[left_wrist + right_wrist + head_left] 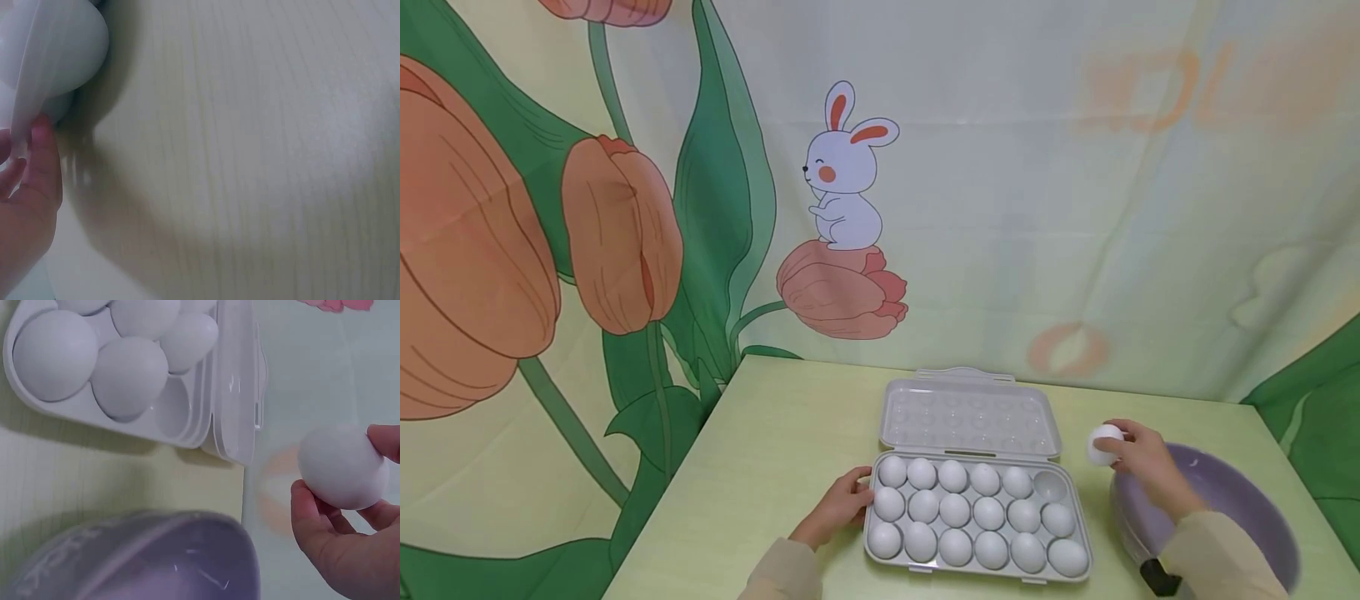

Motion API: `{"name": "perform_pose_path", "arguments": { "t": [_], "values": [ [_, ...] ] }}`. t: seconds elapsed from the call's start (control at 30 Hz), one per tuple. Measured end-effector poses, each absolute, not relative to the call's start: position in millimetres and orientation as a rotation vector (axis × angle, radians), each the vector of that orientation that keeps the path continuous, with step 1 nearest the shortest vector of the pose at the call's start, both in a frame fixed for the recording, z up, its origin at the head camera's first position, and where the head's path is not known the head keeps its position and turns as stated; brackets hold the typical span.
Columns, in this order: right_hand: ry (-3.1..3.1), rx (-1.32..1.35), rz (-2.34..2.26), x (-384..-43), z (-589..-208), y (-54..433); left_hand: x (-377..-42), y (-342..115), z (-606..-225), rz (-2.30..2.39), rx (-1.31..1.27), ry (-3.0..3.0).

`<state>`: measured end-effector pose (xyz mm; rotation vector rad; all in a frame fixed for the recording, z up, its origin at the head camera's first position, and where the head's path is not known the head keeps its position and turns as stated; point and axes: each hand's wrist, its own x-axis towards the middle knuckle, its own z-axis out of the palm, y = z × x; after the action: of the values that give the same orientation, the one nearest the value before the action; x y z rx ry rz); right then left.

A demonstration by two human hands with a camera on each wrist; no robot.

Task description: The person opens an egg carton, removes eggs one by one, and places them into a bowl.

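Observation:
My right hand [1146,462] pinches a white egg [342,466] between thumb and fingers, up over the table to the right of the egg box. The open egg box [977,575] has several white eggs in rows in its cups. Its back right cup [1051,487] holds no egg. At the box's left end, my left hand [842,505] grips the rim, with the thumb and fingers on either side of it in the left wrist view. The clear lid [970,417] lies folded back behind the eggs.
A purple pan [1240,500] with a black part near its handle side stands at the right, partly behind my right forearm. Behind the pale table [760,450] hangs a cloth [1000,208] printed with tulips and a rabbit.

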<state>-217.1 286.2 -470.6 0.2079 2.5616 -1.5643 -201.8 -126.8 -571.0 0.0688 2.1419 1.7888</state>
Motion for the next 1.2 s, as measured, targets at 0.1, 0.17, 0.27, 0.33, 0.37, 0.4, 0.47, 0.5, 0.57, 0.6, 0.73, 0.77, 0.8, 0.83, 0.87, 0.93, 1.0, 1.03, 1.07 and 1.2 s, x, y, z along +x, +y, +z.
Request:
{"name": "perform_pose_path", "arguments": {
  "t": [0.1, 0.17, 0.27, 0.33, 0.37, 0.4, 0.47, 0.5, 0.57, 0.6, 0.73, 0.77, 0.8, 0.83, 0.87, 0.93, 1.0, 1.03, 1.07, 1.2],
  "values": [
    [2.463, 0.245, -1.656, -215.0, -469.8, 298.6, -201.2, -126.6, -570.7, 1.788, 0.072, 2.144],
    [2.413, 0.247, -1.707, -214.7, -472.8, 308.3, -201.0, -126.5, -570.7, 1.787, 0.073, 2.145],
    [2.353, 0.275, -1.777, -215.8, -481.3, 324.1, -200.9, -126.5, -571.1, 1.783, 0.068, 2.146],
    [2.351, 0.303, -1.774, -215.7, -486.3, 333.0, -201.0, -126.6, -571.8, 1.782, 0.067, 2.146],
    [2.354, 0.324, -1.763, -215.0, -487.8, 336.6, -201.1, -126.7, -572.2, 1.781, 0.067, 2.147],
    [2.354, 0.362, -1.752, -214.6, -489.5, 340.0, -201.2, -126.8, -572.8, 1.779, 0.068, 2.147],
    [2.355, 0.427, -1.721, -212.7, -491.2, 345.0, -201.7, -126.9, -574.1, 1.779, 0.071, 2.145],
    [2.365, 0.445, -1.678, -211.3, -491.2, 346.3, -202.1, -126.9, -574.7, 1.778, 0.072, 2.145],
    [2.356, 0.492, -1.65, -209.7, -492.8, 349.1, -202.8, -126.8, -575.3, 1.775, 0.068, 2.144],
    [2.352, 0.508, -1.637, -209.3, -494.2, 350.3, -203.1, -126.7, -575.3, 1.772, 0.066, 2.145],
    [2.369, 0.503, -1.562, -208.5, -502.4, 353.0, -201.0, -125.9, -568.0, 1.77, 0.064, 2.145],
    [2.376, 0.487, -1.543, -208.3, -504.7, 353.1, -199.4, -125.6, -564.1, 1.772, 0.065, 2.144],
    [2.385, 0.468, -1.526, -207.9, -507.0, 353.1, -197.6, -125.2, -560.1, 1.774, 0.068, 2.144],
    [2.388, 0.455, -1.512, -207.7, -509.5, 352.8, -195.8, -124.8, -555.7, 1.777, 0.071, 2.143],
    [2.392, 0.445, -1.499, -207.3, -512.2, 352.2, -194.3, -124.4, -552.3, 1.779, 0.072, 2.144],
    [2.395, 0.429, -1.485, -206.3, -516.6, 350.9, -192.4, -123.9, -548.6, 1.778, 0.077, 2.149],
    [2.404, 0.422, -1.465, -205.3, -520.0, 349.0, -194.3, -124.8, -553.5, 1.777, 0.087, 2.152],
    [2.406, 0.422, -1.459, -205.0, -521.5, 348.1, -195.9, -125.2, -557.1, 1.776, 0.087, 2.152],
    [2.408, 0.427, -1.453, -204.7, -522.7, 346.9, -197.7, -125.6, -561.4, 1.774, 0.089, 2.155],
    [2.415, 0.425, -1.418, -204.2, -525.6, 343.0, -200.7, -126.2, -568.4, 1.769, 0.084, 2.159]
  ]
}}
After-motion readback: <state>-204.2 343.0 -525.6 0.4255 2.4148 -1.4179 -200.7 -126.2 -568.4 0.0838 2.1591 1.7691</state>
